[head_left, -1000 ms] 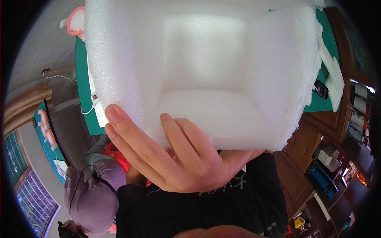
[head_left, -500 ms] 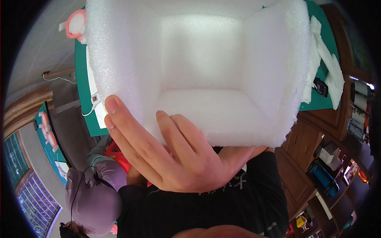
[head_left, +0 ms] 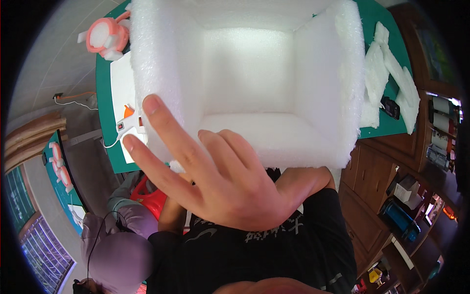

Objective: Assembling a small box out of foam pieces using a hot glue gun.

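A large white foam box (head_left: 348, 88) faces me with its open side, showing pale inner walls and a floor. My right hand (head_left: 240, 188) reaches across its lower left front with the fingers spread apart. Two fingertips lie over the left wall and the area beside it, and two others overlap the lower opening. Whether they touch the foam I cannot tell; the thumb is hidden. My left forearm (head_left: 172, 215) rises toward the box's lower left corner. My right hand and the box hide the left hand's fingers.
The box stands over a green table (head_left: 105, 88). At the left are a pink-and-white foam ring piece (head_left: 110, 38) and a white power strip (head_left: 128, 125). White foam strips (head_left: 376, 83) and a black object (head_left: 390, 108) lie at the right. Another person (head_left: 120, 245) sits at lower left.
My right hand's fingers have spread wider, and its lower outer finger has moved off the foam's left edge. The box appears slightly smaller, uncovering more of the table on the left.
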Demonstrator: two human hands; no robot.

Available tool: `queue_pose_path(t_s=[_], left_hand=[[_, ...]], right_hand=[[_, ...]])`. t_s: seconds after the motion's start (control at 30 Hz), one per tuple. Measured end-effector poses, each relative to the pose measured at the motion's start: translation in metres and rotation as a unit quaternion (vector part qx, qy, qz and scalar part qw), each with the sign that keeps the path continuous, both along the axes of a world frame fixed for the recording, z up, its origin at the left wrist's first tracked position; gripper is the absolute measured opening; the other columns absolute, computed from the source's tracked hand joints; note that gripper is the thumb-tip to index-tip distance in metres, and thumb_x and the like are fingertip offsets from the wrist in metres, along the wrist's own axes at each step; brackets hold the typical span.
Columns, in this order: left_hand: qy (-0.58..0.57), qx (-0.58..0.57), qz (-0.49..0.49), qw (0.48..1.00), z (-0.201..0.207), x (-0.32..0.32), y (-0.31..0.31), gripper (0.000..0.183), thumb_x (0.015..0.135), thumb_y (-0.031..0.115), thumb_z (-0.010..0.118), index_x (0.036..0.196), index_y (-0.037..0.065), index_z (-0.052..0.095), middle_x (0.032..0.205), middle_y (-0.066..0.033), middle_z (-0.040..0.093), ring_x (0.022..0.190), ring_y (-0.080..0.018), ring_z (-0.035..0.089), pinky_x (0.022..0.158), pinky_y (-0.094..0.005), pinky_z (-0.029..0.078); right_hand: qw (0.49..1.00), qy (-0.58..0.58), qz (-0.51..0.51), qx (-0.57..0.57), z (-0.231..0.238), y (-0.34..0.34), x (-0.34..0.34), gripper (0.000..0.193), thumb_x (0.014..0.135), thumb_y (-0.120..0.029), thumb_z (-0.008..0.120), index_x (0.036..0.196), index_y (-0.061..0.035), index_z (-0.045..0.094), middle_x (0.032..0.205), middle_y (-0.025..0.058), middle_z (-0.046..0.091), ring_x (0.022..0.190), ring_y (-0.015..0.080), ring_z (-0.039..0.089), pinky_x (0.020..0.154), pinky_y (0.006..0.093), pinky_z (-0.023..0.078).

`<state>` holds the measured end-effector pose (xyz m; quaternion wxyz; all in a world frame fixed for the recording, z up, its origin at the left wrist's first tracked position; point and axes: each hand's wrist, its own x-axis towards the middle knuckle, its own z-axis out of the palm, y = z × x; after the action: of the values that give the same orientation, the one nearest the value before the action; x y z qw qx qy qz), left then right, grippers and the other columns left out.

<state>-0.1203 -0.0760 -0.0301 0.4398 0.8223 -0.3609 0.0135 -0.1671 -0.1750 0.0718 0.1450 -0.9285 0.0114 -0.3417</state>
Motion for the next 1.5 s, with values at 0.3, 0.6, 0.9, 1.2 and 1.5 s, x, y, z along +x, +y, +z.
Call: queue_pose_path(t_s=[0.3,0.6,0.9,1.2,1.5], left_hand=[[0.227,-0.114,-0.044,0.966,-0.026,0.033,0.026,0.066,0.078,0.001,0.076,0.137,-0.005,0.045,0.138,-0.0222,0.053,0.113,-0.0318,0.061,0.088,-0.0388,0.051],[0.06,-0.177,-0.074,0.979,0.019,0.041,0.016,0.071,0.077,0.008,0.081,0.14,0.002,0.05,0.144,-0.0148,0.052,0.126,-0.0273,0.055,0.09,-0.0352,0.05],[0.025,-0.225,-0.092,0.97,0.027,0.058,0.014,0.053,0.081,0.006,0.079,0.13,0.004,0.06,0.127,-0.0127,0.064,0.11,-0.0234,0.063,0.084,-0.0321,0.051],[-0.023,-0.183,-0.086,0.979,0.037,0.064,0.014,0.056,0.08,0.01,0.081,0.132,0.006,0.059,0.114,-0.0104,0.068,0.099,-0.0207,0.066,0.08,-0.0316,0.051],[-0.005,-0.168,-0.114,0.979,0.047,0.07,0.015,0.075,0.081,0.011,0.081,0.148,0.01,0.047,0.114,-0.0116,0.068,0.099,-0.0205,0.066,0.081,-0.0324,0.052]], right_hand=[[0.995,0.051,0.068,0.051,0.022,-0.036,0.014,0.061,0.076,-0.005,0.062,0.136,0.0015,0.055,0.141,0.0216,0.052,0.074,0.0193,0.06,0.076,0.0307,0.051],[0.984,0.119,0.054,0.122,0.036,-0.044,0.007,0.082,0.07,-0.015,0.084,0.145,-0.0209,0.05,0.147,0.0133,0.051,0.121,0.0401,0.057,0.094,0.0418,0.054],[0.991,0.074,0.088,0.072,0.027,-0.05,0.012,0.077,0.074,-0.016,0.084,0.143,-0.0136,0.051,0.149,0.0122,0.051,0.118,0.0377,0.061,0.094,0.0401,0.056],[0.99,0.074,0.093,0.076,0.025,-0.049,0.011,0.071,0.078,-0.017,0.082,0.142,-0.012,0.052,0.148,0.0146,0.052,0.12,0.0373,0.06,0.093,0.0397,0.057],[0.988,0.075,0.095,0.092,0.027,-0.05,0.01,0.068,0.079,-0.019,0.081,0.142,-0.0147,0.055,0.146,0.0133,0.054,0.119,0.0375,0.061,0.092,0.0398,0.057]])
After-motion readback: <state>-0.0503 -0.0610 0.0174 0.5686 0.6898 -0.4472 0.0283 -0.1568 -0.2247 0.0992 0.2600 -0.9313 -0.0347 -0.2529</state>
